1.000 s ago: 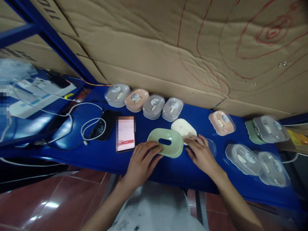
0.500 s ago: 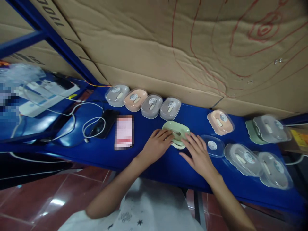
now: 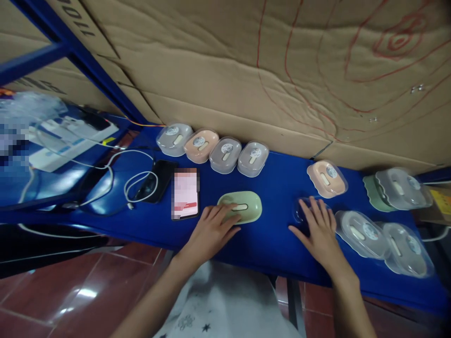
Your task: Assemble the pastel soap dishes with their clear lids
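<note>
green soap dish (image 3: 243, 206): matt plastic | clear lid (image 3: 303, 209): glossy plastic | table (image 3: 275, 244): smooth blue | wall (image 3: 225, 70): creased cardboard

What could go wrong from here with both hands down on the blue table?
The right hand covers a clear lid that is hard to see against the blue table; pressing might crack it. The green soap box under the left hand sits close to the phone and could bump it.

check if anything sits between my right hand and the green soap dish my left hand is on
Nothing visible does. The left hand rests on the green soap dish; the right hand lies flat on a clear lid further right. Only bare blue table shows between them.
</note>
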### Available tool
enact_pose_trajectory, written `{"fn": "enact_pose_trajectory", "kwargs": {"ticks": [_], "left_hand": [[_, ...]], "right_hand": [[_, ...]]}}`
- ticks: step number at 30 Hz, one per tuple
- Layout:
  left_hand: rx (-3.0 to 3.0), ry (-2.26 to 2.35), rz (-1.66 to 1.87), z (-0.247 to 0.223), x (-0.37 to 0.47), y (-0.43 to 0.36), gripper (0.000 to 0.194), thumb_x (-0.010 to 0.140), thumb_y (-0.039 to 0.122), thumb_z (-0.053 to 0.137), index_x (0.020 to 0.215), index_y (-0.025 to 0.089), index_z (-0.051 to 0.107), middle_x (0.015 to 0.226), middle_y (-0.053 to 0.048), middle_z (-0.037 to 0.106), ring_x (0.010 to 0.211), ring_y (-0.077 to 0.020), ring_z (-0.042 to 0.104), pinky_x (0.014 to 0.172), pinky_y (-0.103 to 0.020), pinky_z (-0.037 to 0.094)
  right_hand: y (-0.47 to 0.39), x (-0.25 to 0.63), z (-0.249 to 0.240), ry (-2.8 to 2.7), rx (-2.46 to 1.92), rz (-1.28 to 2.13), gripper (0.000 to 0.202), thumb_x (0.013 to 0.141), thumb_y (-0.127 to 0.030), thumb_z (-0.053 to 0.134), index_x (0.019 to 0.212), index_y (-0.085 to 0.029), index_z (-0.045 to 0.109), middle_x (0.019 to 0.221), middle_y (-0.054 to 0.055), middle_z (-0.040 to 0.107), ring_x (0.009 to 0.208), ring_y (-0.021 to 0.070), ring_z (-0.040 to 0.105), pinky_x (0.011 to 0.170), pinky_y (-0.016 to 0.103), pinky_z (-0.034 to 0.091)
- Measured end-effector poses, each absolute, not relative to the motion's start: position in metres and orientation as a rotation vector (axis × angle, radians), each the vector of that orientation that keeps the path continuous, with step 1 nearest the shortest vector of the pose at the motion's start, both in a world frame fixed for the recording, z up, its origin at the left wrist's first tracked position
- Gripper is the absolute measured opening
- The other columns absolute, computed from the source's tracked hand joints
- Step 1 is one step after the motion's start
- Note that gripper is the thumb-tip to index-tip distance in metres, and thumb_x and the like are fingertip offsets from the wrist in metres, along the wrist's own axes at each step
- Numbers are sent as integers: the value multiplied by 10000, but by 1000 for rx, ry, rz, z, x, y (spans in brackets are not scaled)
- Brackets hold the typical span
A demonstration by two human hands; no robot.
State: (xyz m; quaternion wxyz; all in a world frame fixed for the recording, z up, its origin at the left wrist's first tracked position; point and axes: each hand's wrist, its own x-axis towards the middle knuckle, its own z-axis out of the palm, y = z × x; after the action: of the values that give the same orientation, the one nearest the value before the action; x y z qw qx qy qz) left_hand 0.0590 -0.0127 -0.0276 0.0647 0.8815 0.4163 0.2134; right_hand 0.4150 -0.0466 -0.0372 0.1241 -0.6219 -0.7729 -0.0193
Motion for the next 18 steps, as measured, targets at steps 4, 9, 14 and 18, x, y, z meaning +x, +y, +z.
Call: {"fn": "enact_pose_trajectory", "kwargs": {"ticks": [4,9,14,18], "left_hand": [[2409,1323,780,-30,38,-20,567,981,242,743,1502,260,520,1647,-177,429,1493,-383,480,1166,-588,487],[2210,1241,787,-35,44,-14,723,962,203,752,1585,318,405,1607,-129,472,1493,-320,482,1231,-556,471],[2129,1115,702,-35,65,-12,876,930,217,807,1642,365,319,1653,-116,435,1537,-327,438,1266,-570,437],[2027,1071,715,-42,71,-14,925,965,351,788,1688,386,212,1686,-128,380,1569,-338,404,1269,-581,428]], "right_hand": [[-50,421,-36,-2281,-1879,-82,701,1069,-644,476,1659,-272,401,1679,163,457,1497,440,458,1127,679,413],[-23,395,-26,-2217,-1752,-33,567,1060,-625,531,1502,-276,595,1501,119,648,1330,368,586,1086,552,429],[-8,359,-19,-2257,-1511,188,479,1107,-525,478,1517,-296,570,1486,85,661,1338,299,599,1080,488,454],[-16,321,-16,-2548,-1306,80,573,1085,-534,540,1599,-286,491,1631,90,539,1496,335,475,1203,585,357]]}}
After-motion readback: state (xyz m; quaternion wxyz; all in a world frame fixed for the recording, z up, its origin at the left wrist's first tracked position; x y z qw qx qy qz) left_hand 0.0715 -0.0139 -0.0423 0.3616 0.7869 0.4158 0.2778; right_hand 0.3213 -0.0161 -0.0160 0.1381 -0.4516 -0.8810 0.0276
